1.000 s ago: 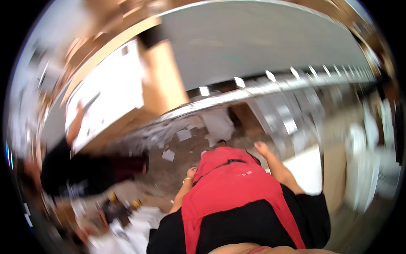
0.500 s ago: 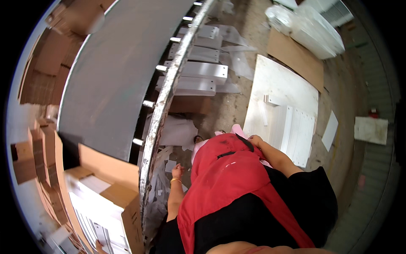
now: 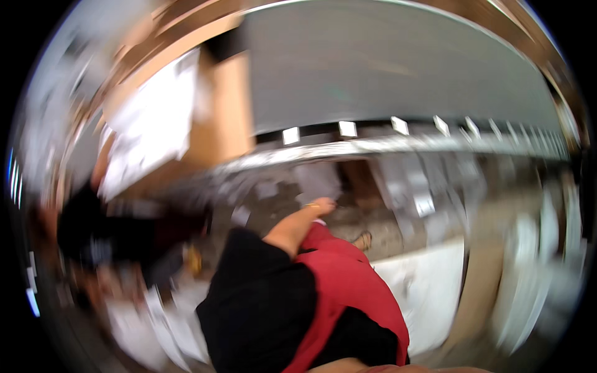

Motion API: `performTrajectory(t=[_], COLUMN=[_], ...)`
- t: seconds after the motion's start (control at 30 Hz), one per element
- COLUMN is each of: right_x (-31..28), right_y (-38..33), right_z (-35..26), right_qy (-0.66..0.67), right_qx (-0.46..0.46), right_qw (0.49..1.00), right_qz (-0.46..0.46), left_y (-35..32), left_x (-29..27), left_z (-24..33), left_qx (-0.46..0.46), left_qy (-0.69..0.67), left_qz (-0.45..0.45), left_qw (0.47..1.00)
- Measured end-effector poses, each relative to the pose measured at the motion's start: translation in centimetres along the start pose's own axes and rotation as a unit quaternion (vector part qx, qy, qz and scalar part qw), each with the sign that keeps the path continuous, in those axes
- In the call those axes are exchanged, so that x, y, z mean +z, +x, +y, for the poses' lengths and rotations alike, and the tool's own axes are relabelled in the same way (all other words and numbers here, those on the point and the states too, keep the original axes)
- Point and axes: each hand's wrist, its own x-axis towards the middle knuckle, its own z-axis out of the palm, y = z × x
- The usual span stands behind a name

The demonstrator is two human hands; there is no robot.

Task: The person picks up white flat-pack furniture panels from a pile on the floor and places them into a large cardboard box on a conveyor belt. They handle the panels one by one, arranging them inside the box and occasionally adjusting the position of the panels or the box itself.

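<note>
My left hand (image 3: 322, 205), with a yellow band at its wrist, hangs in front of my red apron (image 3: 348, 273). It is below the rail of the conveyor and touches nothing that I can make out. Motion smears its fingers, so whether they are open or closed is unclear. My right hand is out of the picture. Nearest to the left hand, farther in under the conveyor, lies a pale sheet (image 3: 317, 180).
A grey conveyor belt (image 3: 398, 68) with a worn metal rail (image 3: 367, 147) runs across. An open carton (image 3: 233, 105) with white contents stands at its left. Another person (image 3: 118, 236) is at the left. White panels (image 3: 413, 186) lie under the rail; a white board (image 3: 429, 286) lies at right.
My view has swung left, so the conveyor now runs across the top. Another person has come into view. My right hand has left the picture.
</note>
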Motion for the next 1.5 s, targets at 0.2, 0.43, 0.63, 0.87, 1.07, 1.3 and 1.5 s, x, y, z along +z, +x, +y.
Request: performTrajectory(t=[0.2, 0.43, 0.63, 0.87, 1.07, 1.3, 1.5], right_x=[-15.6, -25.3, -21.0, -7.8, -11.0, -10.7, -7.8], right_y=[10.9, 20.8, 24.9, 18.1, 12.1, 3.6, 0.6], right_z=[-9.2, -20.3, -25.9, -19.2, -6.8, -0.4, -3.3], right_qy=[-0.023, -0.036, 0.107, -0.150, -0.001, 0.225, 0.299], right_qx=[0.048, -0.009, -0.094, -0.285, -0.038, 0.172, 0.197], right_qw=[0.998, 0.999, 0.988, 0.945, 0.994, 0.940, 0.923], right_qz=[-0.035, -0.020, -0.064, -0.060, 0.107, 0.190, 0.142], left_y=[-4.3, -21.1, -36.7, -15.9, -1.7, 7.2, 9.1], left_x=[6.3, -11.9, -25.9, -10.7, 1.4, 2.1, -1.6], left_z=[2.8, -5.5, -9.0, -11.9, -3.7, 0.3, 15.0], left_qx=[-0.092, 0.014, 0.052, -0.228, -0.191, -0.010, 0.189], left_qy=[-0.174, -0.610, -0.395, -0.704, -0.420, -0.245, -0.157], left_qz=[0.330, 0.684, 0.810, 0.255, -0.046, -0.007, 0.139], left_qw=[0.923, 0.400, 0.429, 0.622, 0.886, 0.969, 0.959])
